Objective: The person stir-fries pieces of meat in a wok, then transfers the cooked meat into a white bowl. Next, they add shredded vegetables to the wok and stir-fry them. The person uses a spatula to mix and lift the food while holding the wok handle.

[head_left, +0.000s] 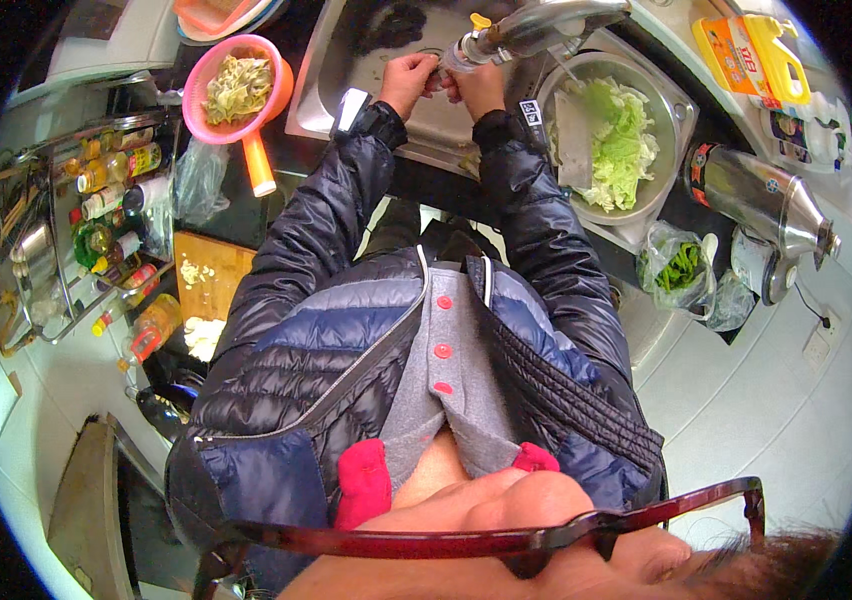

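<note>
Both hands are over the metal sink (341, 85), close together below the tap (464, 52) with its yellow knob. My left hand (406, 84) has its fingers curled inward, meeting the right hand's fingertips. Bent fingers also show on my right hand (479, 90), right under the spout. Whatever lies between the fingertips is too small and partly hidden to name. Just right of the sink's bowl, a round metal basin (643, 205) holds pale green cabbage leaves (618, 145). A flat grey blade-like shape (574, 140) lies along the basin's left side.
Left of the sink sits a pink colander (198, 113) of shredded vegetable, its orange handle toward me. A cutting board (231, 262) and bottle rack (96, 200) stand farther left. At right are a yellow jug (746, 60), a metal flask (746, 195) and bagged green vegetables (676, 265).
</note>
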The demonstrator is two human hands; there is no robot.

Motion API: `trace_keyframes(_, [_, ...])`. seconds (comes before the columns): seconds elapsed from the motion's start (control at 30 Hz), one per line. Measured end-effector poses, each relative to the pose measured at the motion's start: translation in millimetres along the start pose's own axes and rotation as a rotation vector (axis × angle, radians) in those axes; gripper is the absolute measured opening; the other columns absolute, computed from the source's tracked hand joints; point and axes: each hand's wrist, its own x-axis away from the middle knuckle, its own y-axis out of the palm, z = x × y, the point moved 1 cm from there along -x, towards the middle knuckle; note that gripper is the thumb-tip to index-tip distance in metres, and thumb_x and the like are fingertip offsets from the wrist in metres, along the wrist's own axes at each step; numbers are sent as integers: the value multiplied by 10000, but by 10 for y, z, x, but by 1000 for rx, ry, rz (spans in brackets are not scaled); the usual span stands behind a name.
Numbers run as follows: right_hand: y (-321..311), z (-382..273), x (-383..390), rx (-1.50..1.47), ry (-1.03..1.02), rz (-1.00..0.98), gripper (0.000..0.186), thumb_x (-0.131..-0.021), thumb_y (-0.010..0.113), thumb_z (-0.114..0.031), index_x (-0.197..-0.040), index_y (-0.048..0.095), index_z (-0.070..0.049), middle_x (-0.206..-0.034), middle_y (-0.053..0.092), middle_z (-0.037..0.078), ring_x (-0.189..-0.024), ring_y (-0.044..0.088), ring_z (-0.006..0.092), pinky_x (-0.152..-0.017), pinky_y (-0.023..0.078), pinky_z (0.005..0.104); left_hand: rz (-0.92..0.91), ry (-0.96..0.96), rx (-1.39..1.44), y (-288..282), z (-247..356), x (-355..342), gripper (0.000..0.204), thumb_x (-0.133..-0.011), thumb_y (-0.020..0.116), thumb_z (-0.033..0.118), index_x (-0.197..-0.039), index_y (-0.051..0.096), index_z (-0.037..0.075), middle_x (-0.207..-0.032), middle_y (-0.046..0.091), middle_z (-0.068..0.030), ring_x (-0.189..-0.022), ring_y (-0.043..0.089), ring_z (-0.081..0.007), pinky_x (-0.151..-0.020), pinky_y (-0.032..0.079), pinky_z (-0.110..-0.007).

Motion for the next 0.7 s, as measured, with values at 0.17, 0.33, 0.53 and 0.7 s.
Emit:
trace_keyframes(0.17, [-92,127,-28,126,-7,-25,205,-940,616,-190,-964,651,11,-699,677,82,-518,605,138,-444,464,289,-44,-2,-12,56,-38,-126,278,-928,662,277,-999,693,10,-848,679,-24,-683,615,-87,-568,478,-239])
trace_keyframes(0.33, [-531,224,145,-359,208,254,184,-957,538,-150,-1054,581,0,-808,637,111,-590,570,173,-500,459,325,-50,452,-813,-77,-150,-222,203,-871,681,231,-948,718,46,-845,661,-87,-773,621,-248,-680,496,-380])
trace_keyframes(0.53, [-1401,-156,-44,-829,146,314,186,-942,468,-95,-1079,541,8,-851,609,100,-651,542,197,-548,453,350,-136,551,-1217,-294,-264,49,148,-785,711,187,-897,742,95,-954,637,-156,-989,556,-376,-872,459,-460])
trace_keyframes(0.7, [-1411,-130,70,-388,62,286,247,-890,553,-107,-1103,546,18,-795,600,86,-610,567,199,-528,479,350,122,668,-1179,-148,-292,146,138,-753,722,215,-880,765,185,-986,647,-90,-1025,585,-319,-913,472,-476])
